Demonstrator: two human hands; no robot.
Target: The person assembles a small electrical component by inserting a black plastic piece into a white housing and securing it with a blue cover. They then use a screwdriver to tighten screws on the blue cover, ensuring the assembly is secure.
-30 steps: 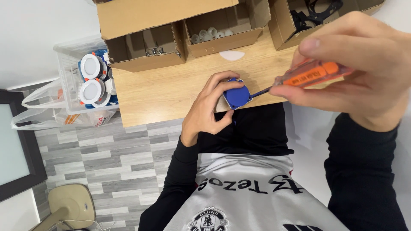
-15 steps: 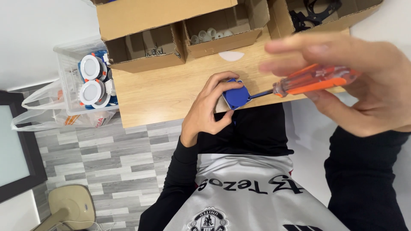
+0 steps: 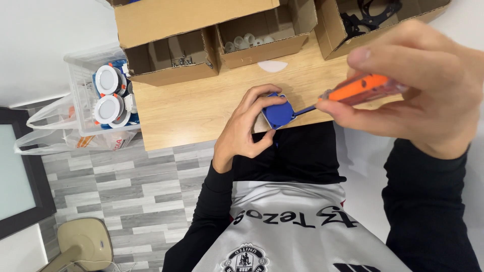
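Plastic, small and blue, the squarish housing (image 3: 278, 112) is sitting at the near edge of the wooden tabletop (image 3: 201, 108), pinned there by the person's left hand (image 3: 245, 128), whose fingers are wrapping closely round its sides. It is looking light and rigid, with smooth faces that would probably slip under a loose hold, so gripping it by the edges, as the hand is doing, seems the sound way. The right hand (image 3: 418, 85) is closing firmly round the orange handle of a screwdriver (image 3: 353, 90), and the dark shaft is reaching into the right side of the housing; the tip itself is too small to make out. Behind the housing a white oval disc (image 3: 273, 66) is lying on the wood. Further back, open cardboard boxes (image 3: 171, 53) are holding screws, small white parts and black brackets. To the left, a clear bin (image 3: 80, 83) is holding round white lamp fittings (image 3: 108, 79).
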